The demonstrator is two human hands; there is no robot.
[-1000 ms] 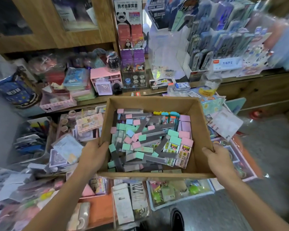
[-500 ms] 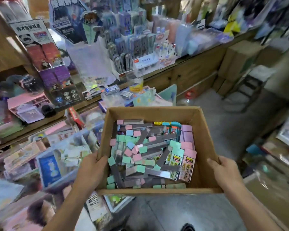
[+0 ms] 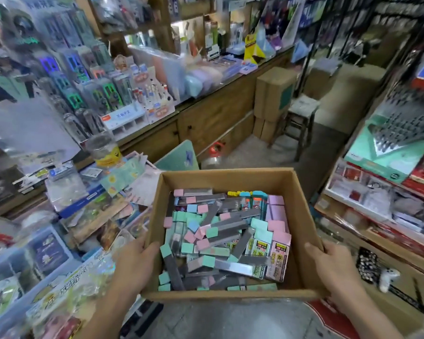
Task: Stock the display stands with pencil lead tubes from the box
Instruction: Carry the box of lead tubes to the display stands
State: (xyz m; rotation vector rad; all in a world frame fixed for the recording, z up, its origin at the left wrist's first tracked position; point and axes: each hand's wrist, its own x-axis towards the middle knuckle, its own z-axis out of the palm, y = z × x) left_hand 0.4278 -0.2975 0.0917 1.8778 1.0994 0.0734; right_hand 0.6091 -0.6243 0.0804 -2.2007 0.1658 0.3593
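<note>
I carry an open cardboard box [image 3: 301, 216] in front of me at waist height. It is full of loose pencil lead tubes [image 3: 220, 236], grey with pink, mint and blue caps, plus labelled packs on its right side. My left hand [image 3: 135, 263] grips the box's left wall, thumb over the rim. My right hand [image 3: 333, 263] grips the right wall the same way. A tiered display stand [image 3: 123, 118] with pens and small tubes stands on the wooden counter at the left.
A cluttered low table of stationery packs [image 3: 78, 216] lies at my left. A wooden counter [image 3: 213, 113] runs along the back. Stacked cartons [image 3: 272, 94] and a stool [image 3: 301, 113] stand in the aisle ahead. Shelves of goods [image 3: 387, 172] line the right.
The view has swung to the right, from the left counter toward the aisle. Both hands keep their grip on the box, which turned with me.
</note>
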